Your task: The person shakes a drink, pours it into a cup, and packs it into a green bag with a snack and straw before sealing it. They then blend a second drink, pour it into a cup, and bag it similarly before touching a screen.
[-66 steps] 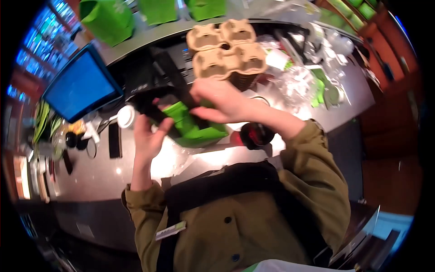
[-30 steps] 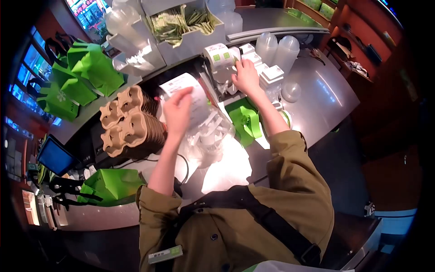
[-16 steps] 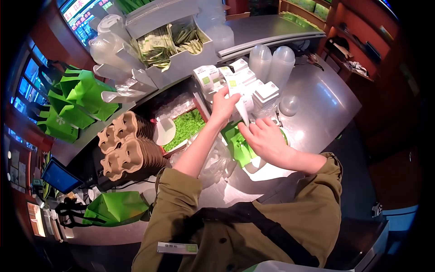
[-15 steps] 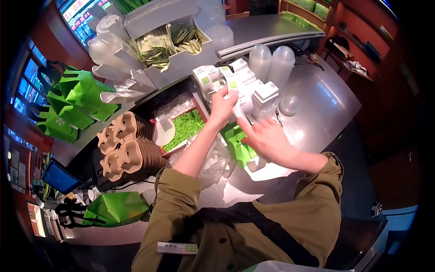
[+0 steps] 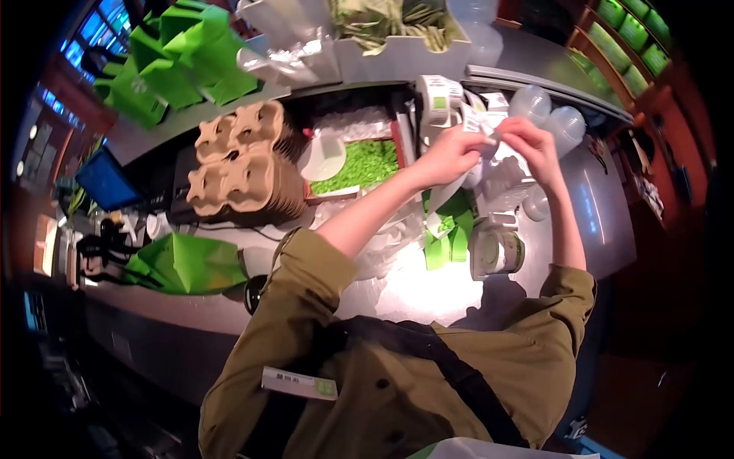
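Observation:
My left hand (image 5: 449, 157) is closed, thumb and fingers pinching a white printed label strip (image 5: 472, 121). Close beside it, my right hand (image 5: 533, 147) is also closed, its fingertips pinched at the strip's edge. A roll of labels (image 5: 441, 101) with a green mark sits just behind my left hand. Below the hands are flat bright green pieces (image 5: 451, 233) and a clear cup-like container (image 5: 497, 252) with a green-printed band. White lids or small boxes behind the right hand are partly hidden by it.
Brown cardboard cup carriers (image 5: 248, 180) are stacked left of a tray of small green pieces (image 5: 359, 164) holding a white scoop (image 5: 323, 158). Stacked clear cups (image 5: 564, 130) stand at the right. Green bags (image 5: 187, 264) lie on the left counter, and a bin of packets (image 5: 397, 57) is behind.
My view has shifted, so the counter appears farther right. My right hand has risen from over the green pieces to the label strip beside my left hand. The banded container now shows.

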Demonstrator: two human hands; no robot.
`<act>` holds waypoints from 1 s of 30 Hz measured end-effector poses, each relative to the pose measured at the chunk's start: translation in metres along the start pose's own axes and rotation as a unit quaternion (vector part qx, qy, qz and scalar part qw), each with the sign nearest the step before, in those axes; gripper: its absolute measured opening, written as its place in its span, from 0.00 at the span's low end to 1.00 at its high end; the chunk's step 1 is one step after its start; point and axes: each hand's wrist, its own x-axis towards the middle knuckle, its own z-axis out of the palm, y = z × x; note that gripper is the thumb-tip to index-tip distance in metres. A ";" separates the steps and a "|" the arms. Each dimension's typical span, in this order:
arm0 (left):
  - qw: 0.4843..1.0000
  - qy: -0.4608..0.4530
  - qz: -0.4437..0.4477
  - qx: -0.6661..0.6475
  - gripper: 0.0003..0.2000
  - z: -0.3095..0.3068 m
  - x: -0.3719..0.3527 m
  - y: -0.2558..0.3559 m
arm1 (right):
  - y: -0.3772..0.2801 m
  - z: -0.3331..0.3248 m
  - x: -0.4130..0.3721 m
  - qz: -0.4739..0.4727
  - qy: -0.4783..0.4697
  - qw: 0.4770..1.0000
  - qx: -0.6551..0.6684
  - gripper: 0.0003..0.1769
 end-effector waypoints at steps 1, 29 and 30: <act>1.000 0.012 -0.004 0.011 0.16 0.000 -0.001 0.004 | -0.001 -0.003 0.001 0.030 0.053 0.998 0.020 0.06; 0.849 0.466 -0.197 -0.149 0.17 -0.175 -0.320 0.215 | -0.221 0.317 0.009 -0.497 -0.187 0.780 -0.331 0.37; 0.841 0.486 -0.211 -0.110 0.14 -0.181 -0.337 0.219 | -0.231 0.334 0.015 -0.520 -0.200 0.769 -0.314 0.38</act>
